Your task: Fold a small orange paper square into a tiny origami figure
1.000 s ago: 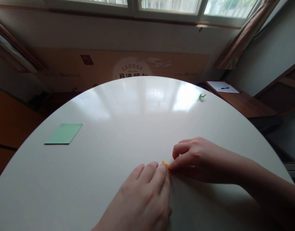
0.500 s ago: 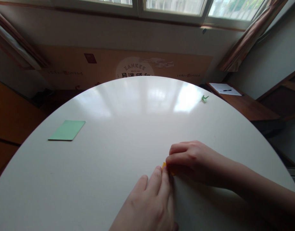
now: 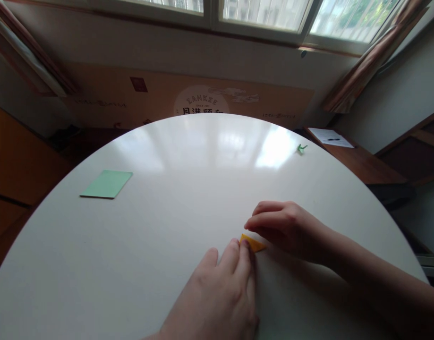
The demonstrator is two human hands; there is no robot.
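Note:
A small piece of folded yellow paper (image 3: pixel 255 243), roughly triangular, lies on the white round table (image 3: pixel 160 226). My left hand (image 3: pixel 217 293) rests on its left part, fingers stretched forward and pressing it down, so that part is covered. Just above and to the right of the paper hovers my right hand (image 3: pixel 287 229), its fingers loosely bent and nothing seen in them. Its thumb is hidden beneath the hand.
Toward the left lies a square stack of pale green paper (image 3: pixel 106 184). A small green folded paper figure (image 3: pixel 302 149) stands near the far right edge. Beyond the table, a wooden desk (image 3: pixel 370 163) carries a white sheet (image 3: pixel 326 136) with a pen (image 3: pixel 333 139).
My right hand has lifted slightly off the yellow paper, showing more of it. My left hand stays on the paper. The view has shifted and tilted a little.

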